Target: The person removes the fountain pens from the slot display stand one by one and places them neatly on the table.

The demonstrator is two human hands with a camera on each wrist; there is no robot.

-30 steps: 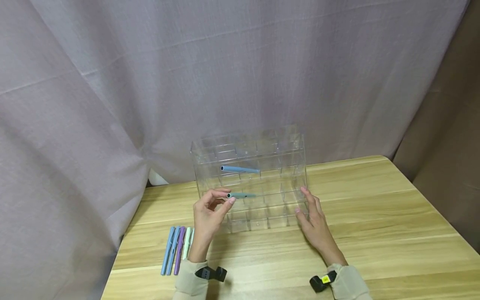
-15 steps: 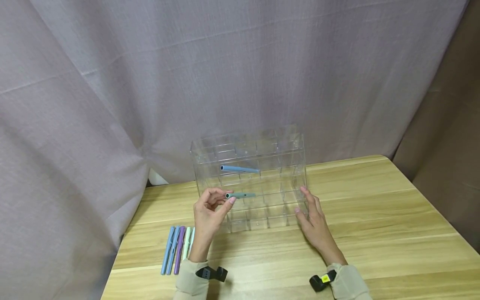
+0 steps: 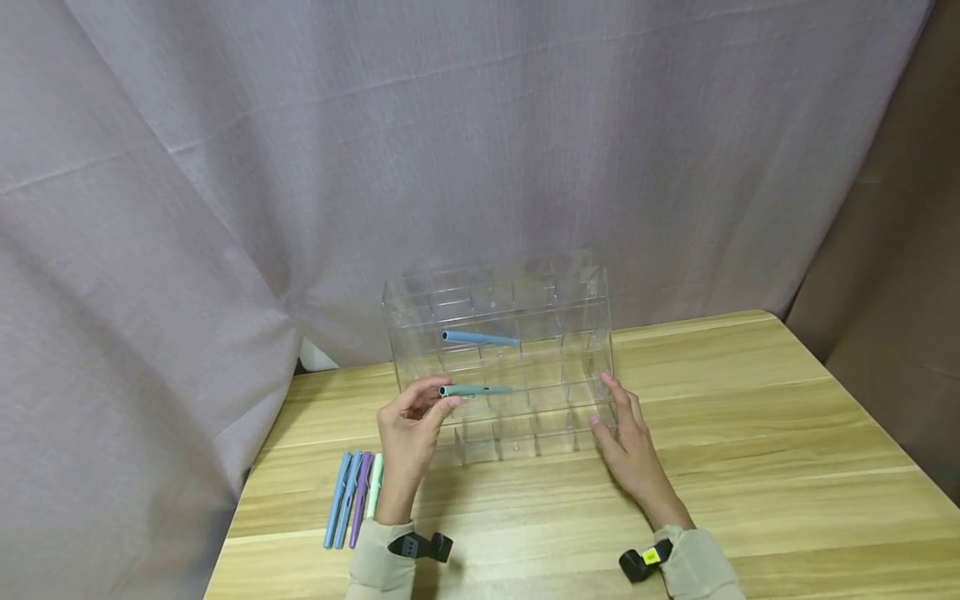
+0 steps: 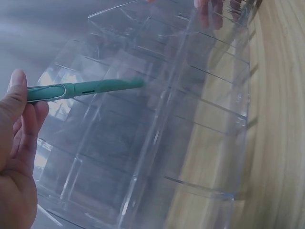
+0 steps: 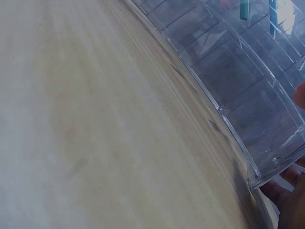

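My left hand (image 3: 408,425) pinches a green pen (image 3: 472,390) by its capped end between thumb and fingers. In the left wrist view the green pen (image 4: 86,89) points away from the hand, its far part overlapping the clear compartments. The clear acrylic organizer (image 3: 543,421) stands upright on the table, divided into rows of small cells. A blue pen (image 3: 480,338) lies in an upper cell, end toward me. My right hand (image 3: 630,450) holds the organizer's lower right side, thumb at the front and fingers around the outer wall, as the right wrist view shows too.
Several pens lie side by side on the wooden table (image 3: 750,467) left of my left wrist: blue ones, a purple pen (image 3: 360,500) and a pale green pen (image 3: 375,483). A grey curtain (image 3: 480,150) hangs behind the organizer.
My left hand has shifted slightly left, drawing the green pen a little left with it. My right hand and the organizer have stayed put.
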